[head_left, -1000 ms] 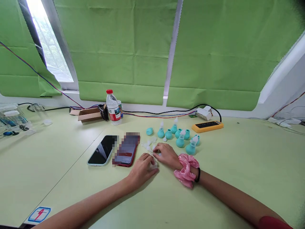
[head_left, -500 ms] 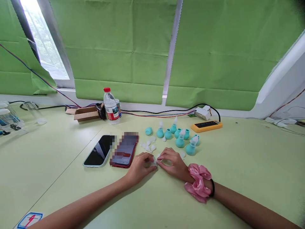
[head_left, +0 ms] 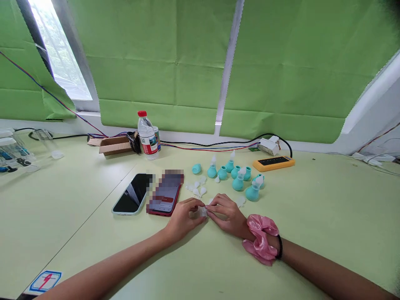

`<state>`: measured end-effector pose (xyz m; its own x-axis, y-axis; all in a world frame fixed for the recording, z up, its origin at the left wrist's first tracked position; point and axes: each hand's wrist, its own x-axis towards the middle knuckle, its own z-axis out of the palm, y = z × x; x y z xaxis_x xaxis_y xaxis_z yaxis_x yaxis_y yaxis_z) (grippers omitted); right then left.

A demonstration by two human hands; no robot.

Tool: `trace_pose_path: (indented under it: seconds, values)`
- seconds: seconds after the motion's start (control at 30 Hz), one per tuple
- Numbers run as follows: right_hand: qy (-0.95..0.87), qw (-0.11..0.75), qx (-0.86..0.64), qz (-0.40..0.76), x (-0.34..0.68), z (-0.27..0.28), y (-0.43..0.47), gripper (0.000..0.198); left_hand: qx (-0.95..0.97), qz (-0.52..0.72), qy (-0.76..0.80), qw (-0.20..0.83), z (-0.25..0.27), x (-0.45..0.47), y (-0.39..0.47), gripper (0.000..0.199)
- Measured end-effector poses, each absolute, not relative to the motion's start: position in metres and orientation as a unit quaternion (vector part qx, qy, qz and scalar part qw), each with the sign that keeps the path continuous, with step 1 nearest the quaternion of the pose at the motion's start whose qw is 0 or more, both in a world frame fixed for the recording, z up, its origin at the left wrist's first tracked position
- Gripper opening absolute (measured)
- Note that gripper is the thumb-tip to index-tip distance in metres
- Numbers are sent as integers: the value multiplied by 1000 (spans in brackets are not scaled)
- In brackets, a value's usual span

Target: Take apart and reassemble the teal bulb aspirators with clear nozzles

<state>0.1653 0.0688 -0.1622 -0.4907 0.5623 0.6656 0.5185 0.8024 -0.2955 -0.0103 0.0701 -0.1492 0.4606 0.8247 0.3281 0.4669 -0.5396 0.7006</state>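
While smooth, round-bellied turquoise bulbs point(head_left: 238, 184) and teardrop-shaped white bits point(head_left: 203, 191) lie beyond, a small translucent piece point(head_left: 203, 212) sits between the fingertips. Left hand point(head_left: 184, 218) pinches it, thumb and forefinger; right hand point(head_left: 227, 214) meets its edge, grip unclear. Compared with a second ago, right hand sits nearer the wearer.

Pale-cased phone point(head_left: 133, 195) beside red-cased phone point(head_left: 167, 196), both flat on table point(head_left: 328, 212). Red-capped bottle point(head_left: 148, 139) upright. Open box point(head_left: 115, 146) left of it, black cable coil point(head_left: 135, 143) between. Orange power strip point(head_left: 274, 164), white box point(head_left: 268, 146) behind. Green blinds point(head_left: 150, 62) at back.
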Motion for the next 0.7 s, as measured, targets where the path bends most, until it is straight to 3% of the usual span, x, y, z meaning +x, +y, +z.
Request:
trace_pose_path:
  seconds: [0.47,0.7]
  values:
    - [-878,331,-311,-153,166,-155,62,18,732,383,412,384,-154,-8,71,27]
    - [-877,356,-305,-104,165,-156,63,22,726,405,412,375,-153,-7,69,26]
